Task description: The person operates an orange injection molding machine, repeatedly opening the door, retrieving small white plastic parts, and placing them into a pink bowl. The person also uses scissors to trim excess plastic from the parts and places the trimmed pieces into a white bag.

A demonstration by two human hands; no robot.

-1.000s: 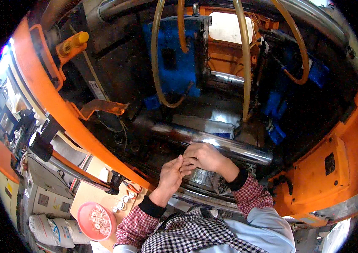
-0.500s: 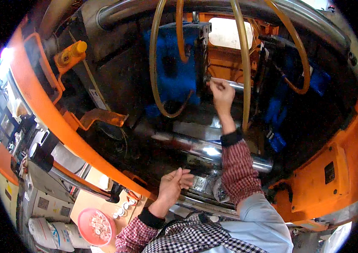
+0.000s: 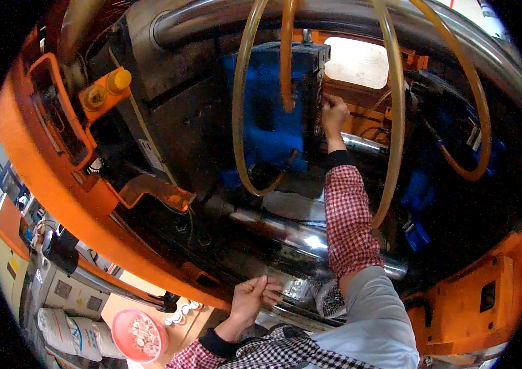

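Deep inside the orange machine frame (image 3: 58, 203), the right hand (image 3: 333, 114) is pressed against the right edge of the blue mould block (image 3: 273, 111), its fingers pinched narrow on something at the block's dark steel face; what is pinched is too small to be made out. Half a second earlier the same hand was already stretched out to that block, and a full second earlier both hands were together low down by the polished tie bar (image 3: 298, 230). The red-checked sleeve (image 3: 350, 215) is now seen running almost straight up the picture, from the grey vest to the block.

The left hand (image 3: 252, 298) is held low, near the lower rim of the machine bed, fingers half curled and thumb touching the fingertips; whether anything is held there cannot be told. It has shifted little since the earlier frames. Just beside it, to the right, a clear bag of small dark parts (image 3: 330, 298) lies against the tie bar.

Below the frame, at the lower left, a round red bowl (image 3: 138, 335) is filled with small pale pieces, and a few white caps (image 3: 178, 313) stand just beside it on the wooden desk (image 3: 150, 295).

The mould block stands upright, its long axis vertical, its working face turned to the right. Yellow hoses (image 3: 242, 123) hang in loops in front of it.
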